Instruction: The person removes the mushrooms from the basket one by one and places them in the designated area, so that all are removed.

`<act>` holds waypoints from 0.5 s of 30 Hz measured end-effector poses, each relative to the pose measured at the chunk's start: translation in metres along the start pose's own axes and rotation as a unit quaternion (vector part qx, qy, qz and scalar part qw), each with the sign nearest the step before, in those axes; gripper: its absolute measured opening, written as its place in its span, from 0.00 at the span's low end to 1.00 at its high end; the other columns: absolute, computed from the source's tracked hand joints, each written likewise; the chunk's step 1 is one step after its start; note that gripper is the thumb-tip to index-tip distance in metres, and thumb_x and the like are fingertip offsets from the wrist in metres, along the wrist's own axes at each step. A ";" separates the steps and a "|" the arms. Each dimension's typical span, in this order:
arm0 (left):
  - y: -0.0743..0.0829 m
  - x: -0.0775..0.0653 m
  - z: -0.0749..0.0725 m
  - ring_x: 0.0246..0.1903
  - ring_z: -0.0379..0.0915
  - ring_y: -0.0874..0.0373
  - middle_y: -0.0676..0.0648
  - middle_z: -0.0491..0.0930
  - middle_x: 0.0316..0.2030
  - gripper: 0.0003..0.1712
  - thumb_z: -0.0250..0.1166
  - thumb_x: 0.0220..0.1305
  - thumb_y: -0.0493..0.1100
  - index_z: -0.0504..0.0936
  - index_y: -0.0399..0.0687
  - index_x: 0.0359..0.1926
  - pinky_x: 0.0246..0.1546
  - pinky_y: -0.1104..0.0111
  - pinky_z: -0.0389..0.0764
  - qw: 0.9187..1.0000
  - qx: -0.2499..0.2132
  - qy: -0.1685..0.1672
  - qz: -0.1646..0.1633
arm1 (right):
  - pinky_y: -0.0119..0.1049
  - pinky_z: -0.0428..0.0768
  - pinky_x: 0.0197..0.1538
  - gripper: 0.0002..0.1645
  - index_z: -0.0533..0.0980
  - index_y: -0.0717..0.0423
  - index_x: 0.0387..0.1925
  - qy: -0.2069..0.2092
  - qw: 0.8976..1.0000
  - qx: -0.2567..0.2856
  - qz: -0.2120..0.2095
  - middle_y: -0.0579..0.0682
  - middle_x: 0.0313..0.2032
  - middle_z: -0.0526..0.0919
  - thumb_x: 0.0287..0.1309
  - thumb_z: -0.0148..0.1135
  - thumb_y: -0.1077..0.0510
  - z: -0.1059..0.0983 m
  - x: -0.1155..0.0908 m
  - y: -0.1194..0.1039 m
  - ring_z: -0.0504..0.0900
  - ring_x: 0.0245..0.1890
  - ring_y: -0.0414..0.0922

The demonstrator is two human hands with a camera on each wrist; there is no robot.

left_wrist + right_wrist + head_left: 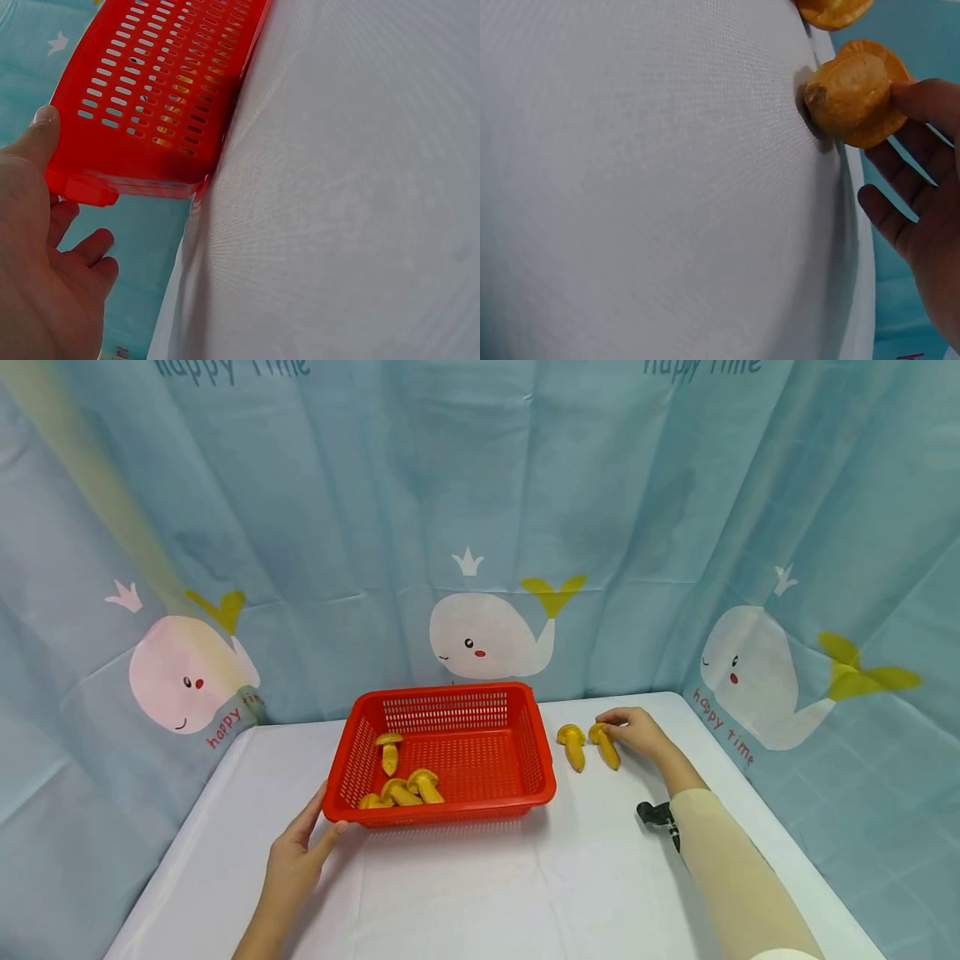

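A red plastic basket (450,812) with slotted walls stands on the white-covered table. My left hand (295,853) grips its near left corner, thumb on the near side of the rim; in the left wrist view the thumb (45,124) lies against the red wall. Several yellow-brown mushrooms lie in the basket's left part, one mushroom (390,755) behind the others. Right of the basket, my right hand (636,729) pinches the cap of a mushroom (855,94) lying on the cloth. A second loose mushroom (573,749) lies just left of it.
A black object with silver bands (656,815) lies on the table, partly hidden by the right sleeve (723,868). Behind the table and at its sides hangs a blue curtain (360,635) with printed whales. The white tablecloth (465,893) stretches in front of the basket.
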State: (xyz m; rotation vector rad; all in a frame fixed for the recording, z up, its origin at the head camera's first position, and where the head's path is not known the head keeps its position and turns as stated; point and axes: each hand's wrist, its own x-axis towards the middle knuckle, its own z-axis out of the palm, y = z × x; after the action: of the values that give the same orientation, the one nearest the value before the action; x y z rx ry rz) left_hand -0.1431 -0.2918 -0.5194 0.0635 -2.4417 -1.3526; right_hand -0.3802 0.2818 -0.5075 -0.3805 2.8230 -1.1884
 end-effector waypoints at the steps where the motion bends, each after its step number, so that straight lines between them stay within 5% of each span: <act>1: 0.000 0.000 0.000 0.68 0.55 0.85 0.55 0.66 0.75 0.42 0.71 0.67 0.49 0.63 0.66 0.78 0.60 0.92 0.59 1.000 -0.003 0.000 0.001 | 0.48 0.80 0.57 0.16 0.83 0.59 0.56 0.001 1.000 0.001 -0.001 0.59 0.52 0.85 0.72 0.60 0.59 0.000 0.000 0.000 0.81 0.53 0.54; 15: 0.001 0.000 0.000 0.67 0.53 0.87 0.57 0.64 0.75 0.42 0.70 0.67 0.53 0.61 0.71 0.78 0.59 0.92 0.59 1.000 0.011 0.000 -0.018 | 0.48 0.80 0.58 0.16 0.82 0.60 0.56 -0.003 1.000 0.017 0.001 0.60 0.53 0.85 0.73 0.59 0.59 0.004 0.000 0.002 0.79 0.54 0.55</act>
State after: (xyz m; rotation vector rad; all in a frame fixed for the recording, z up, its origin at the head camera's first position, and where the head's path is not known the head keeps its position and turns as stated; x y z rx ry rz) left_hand -0.1428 -0.2906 -0.5185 0.1141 -2.4674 -1.3408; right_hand -0.3797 0.2805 -0.5122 -0.3773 2.7943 -1.2298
